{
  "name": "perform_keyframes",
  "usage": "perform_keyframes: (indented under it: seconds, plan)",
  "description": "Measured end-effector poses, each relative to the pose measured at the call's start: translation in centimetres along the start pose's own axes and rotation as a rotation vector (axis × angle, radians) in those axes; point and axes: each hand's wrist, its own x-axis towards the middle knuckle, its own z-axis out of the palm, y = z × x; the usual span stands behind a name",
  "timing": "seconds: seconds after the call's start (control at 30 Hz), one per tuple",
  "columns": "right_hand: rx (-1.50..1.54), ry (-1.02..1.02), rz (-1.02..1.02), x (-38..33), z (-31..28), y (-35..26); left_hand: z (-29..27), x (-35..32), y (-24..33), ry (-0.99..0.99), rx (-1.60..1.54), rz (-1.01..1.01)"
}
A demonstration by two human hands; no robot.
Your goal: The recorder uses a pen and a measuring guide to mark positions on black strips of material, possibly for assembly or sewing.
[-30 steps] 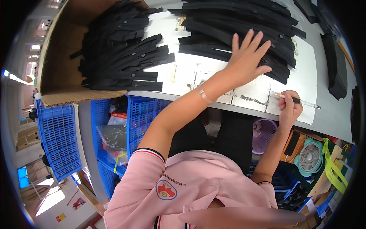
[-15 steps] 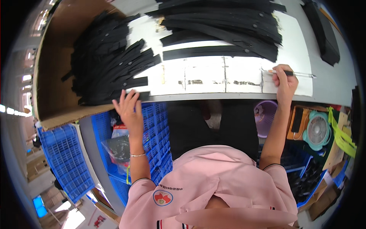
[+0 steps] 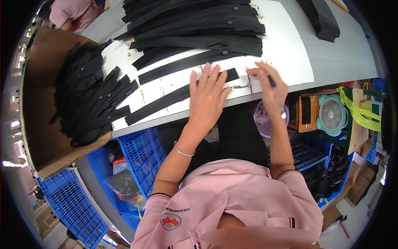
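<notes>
My left hand lies spread over a black fabric strip, pressing it against the white board. The strip slants slightly, its right end beyond my fingertips. Just right of that end, my right hand is closed around a slim pen; only its dark part shows, and the tip is hidden or blurred. Dark marked lines run across the board below the strip. Further back, a pile of black strips with small round spots covers the board.
An open cardboard box at the left borders a heap of black strips. A long black piece lies at the back right. Below the table edge are a purple bin, a teal fan and blue crates. Another person is at the far left.
A black strip now lies across the marked part of the board under my left hand, which came from the left heap. My right hand still holds the pen. The view has shifted and turned.
</notes>
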Motion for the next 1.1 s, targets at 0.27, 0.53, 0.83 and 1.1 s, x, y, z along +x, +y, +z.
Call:
perform_keyframes:
  seconds: [0.27, 0.53, 0.83, 1.1]
  plan:
    - [-0.447, -0.180, -0.395, -3.5, -0.5, 1.2, -1.0, -0.9, 0.2, -0.020, -0.049, -0.015]
    - [-0.637, 0.039, -0.388, -3.2, -3.2, 3.9, -4.3, -6.6, -3.6, -0.018, 0.133, -0.222]
    - [-0.726, 0.029, -0.393, -2.8, -2.9, 3.7, -6.6, -9.7, -6.6, 0.090, 0.191, -0.377]
    - [-0.035, -0.079, 0.060, -1.7, 3.3, -5.0, -6.3, -10.1, -6.8, 0.140, 0.134, -0.382]
